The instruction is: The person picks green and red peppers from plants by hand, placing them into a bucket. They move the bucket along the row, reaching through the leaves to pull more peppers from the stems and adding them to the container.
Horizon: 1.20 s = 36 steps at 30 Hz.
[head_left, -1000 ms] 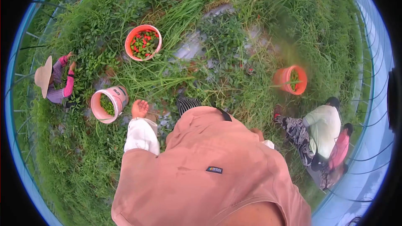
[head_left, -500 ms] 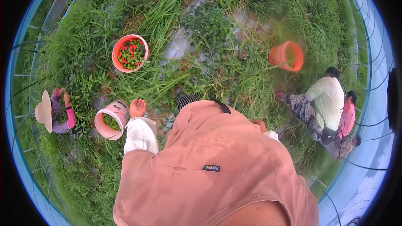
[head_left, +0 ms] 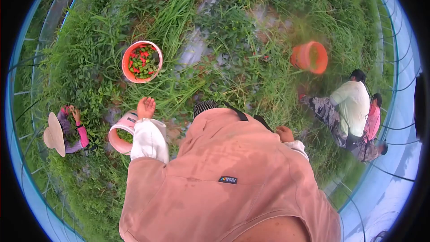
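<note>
My left hand [head_left: 146, 108] is open, palm partly showing, with nothing in it. It hangs in the air in front of a pinkish-white bucket [head_left: 119, 141] with green contents, which my white sleeve partly covers. My right hand [head_left: 284, 133] shows beside my shirt, its fingers loosely bent and nothing visible in it. Farther ahead on the left stands an orange-red bucket [head_left: 125, 69] holding red and green peppers.
Another orange bucket [head_left: 303, 56] lies tipped at the right. A person in a straw hat [head_left: 54, 134] crouches among plants at the left. At the right are a person in a pale shirt [head_left: 352, 107] and someone in pink [head_left: 372, 121]. Tall grass [head_left: 179, 13] and plastic sheeting [head_left: 193, 47] cover the ground.
My right hand has come further into view from behind my shirt. My left hand has risen slightly in view, and my sleeve covers more of the pinkish-white bucket.
</note>
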### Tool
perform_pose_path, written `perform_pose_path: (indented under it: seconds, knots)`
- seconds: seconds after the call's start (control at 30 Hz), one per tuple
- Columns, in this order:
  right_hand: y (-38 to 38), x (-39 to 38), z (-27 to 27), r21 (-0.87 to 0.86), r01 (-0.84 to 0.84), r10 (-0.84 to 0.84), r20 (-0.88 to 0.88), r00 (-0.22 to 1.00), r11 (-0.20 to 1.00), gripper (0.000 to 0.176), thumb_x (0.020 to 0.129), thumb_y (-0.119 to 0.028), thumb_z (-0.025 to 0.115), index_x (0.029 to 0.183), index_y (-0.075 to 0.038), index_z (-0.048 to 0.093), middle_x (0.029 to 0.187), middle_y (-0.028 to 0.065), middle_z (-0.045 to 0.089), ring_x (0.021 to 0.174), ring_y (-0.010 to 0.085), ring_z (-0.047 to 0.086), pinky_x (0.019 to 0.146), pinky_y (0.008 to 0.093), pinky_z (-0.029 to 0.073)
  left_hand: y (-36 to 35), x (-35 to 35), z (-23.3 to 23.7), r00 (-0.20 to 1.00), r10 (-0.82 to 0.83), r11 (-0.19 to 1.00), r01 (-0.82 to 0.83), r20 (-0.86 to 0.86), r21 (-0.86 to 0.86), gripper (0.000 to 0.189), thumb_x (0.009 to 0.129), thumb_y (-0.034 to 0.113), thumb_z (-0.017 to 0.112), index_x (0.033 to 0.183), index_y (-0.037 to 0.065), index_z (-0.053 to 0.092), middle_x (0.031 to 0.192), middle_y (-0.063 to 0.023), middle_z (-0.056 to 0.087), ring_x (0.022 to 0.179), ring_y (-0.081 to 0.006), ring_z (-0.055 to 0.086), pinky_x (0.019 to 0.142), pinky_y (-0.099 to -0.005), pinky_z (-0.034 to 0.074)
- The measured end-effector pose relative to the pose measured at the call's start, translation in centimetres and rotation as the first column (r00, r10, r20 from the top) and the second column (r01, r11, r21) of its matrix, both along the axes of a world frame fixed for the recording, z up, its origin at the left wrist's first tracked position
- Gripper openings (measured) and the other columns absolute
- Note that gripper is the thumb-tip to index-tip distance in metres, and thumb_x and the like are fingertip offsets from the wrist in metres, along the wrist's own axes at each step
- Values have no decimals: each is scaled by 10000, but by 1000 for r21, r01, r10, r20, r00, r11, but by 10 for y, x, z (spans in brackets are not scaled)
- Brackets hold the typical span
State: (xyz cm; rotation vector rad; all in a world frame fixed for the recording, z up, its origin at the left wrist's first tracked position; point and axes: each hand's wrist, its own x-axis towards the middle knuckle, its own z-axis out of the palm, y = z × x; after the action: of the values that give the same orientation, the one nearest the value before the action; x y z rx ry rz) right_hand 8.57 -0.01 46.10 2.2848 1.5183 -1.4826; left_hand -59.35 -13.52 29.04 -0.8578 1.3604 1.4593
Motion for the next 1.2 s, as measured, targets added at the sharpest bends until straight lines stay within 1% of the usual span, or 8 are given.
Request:
perform_pose_path:
  seconds: [0.2,0.37,0.5,0.57,0.7,0.87,1.13,1.2]
  knots:
    - [4,-5,11,-53,114,-113,37,993,992,218,803,-135,610,963,1,670,737,67,654,626,150,608,545,301,467,9,-21,4,1000,-8,1000,8,10,21,214,910,217,575,1075,84,539,1020,-80,594,947,-259,597,826,-399,525]
    - [14,-10,20,-40,-30,35,125,992,999,242,802,-128,595,978,20,671,761,90,667,630,176,627,561,314,494,-9,-36,10,997,71,997,-71,-8,37,251,916,216,582,1119,78,534,1023,-72,584,953,-256,593,828,-403,530]
    - [25,-2,9,-68,-13,20,95,995,998,257,792,-129,601,966,49,664,766,107,669,623,187,634,565,318,500,-31,-32,14,993,111,994,-111,-27,26,250,914,226,582,1112,81,532,1026,-69,587,958,-254,592,832,-399,531]
    - [29,3,-2,-91,68,-52,170,984,994,263,774,-157,634,960,15,704,835,137,705,770,218,676,715,347,537,-40,-23,20,991,134,990,-135,-22,-46,233,907,232,589,1083,88,538,1012,-66,593,951,-250,592,837,-400,528]
    - [49,5,-24,-163,69,-51,109,993,984,255,771,-134,640,969,14,702,803,133,700,726,204,672,656,333,534,-61,-12,25,988,155,987,-156,-18,-39,201,898,226,594,1041,93,548,999,-62,600,957,-245,593,841,-402,523]
    - [92,-11,-51,-182,-85,107,118,987,980,287,779,-128,637,1020,15,699,823,138,700,713,208,670,630,327,531,-71,0,34,969,242,966,-246,-50,-83,180,881,233,605,991,98,558,979,-58,612,918,-242,606,820,-406,525]
    - [220,-48,-63,-194,-292,311,75,948,936,319,797,-201,647,1023,20,694,885,167,711,791,241,686,742,354,544,-22,18,33,922,385,914,-388,-45,-123,208,900,238,550,1040,84,543,1023,-71,598,963,-260,591,838,-433,518]
    - [257,-54,-87,-130,-362,374,85,923,923,246,793,-107,601,984,18,693,714,120,683,582,210,648,548,344,512,7,17,38,907,416,900,-421,-62,-115,217,893,231,559,1050,83,537,1030,-72,589,974,-261,584,857,-435,510]
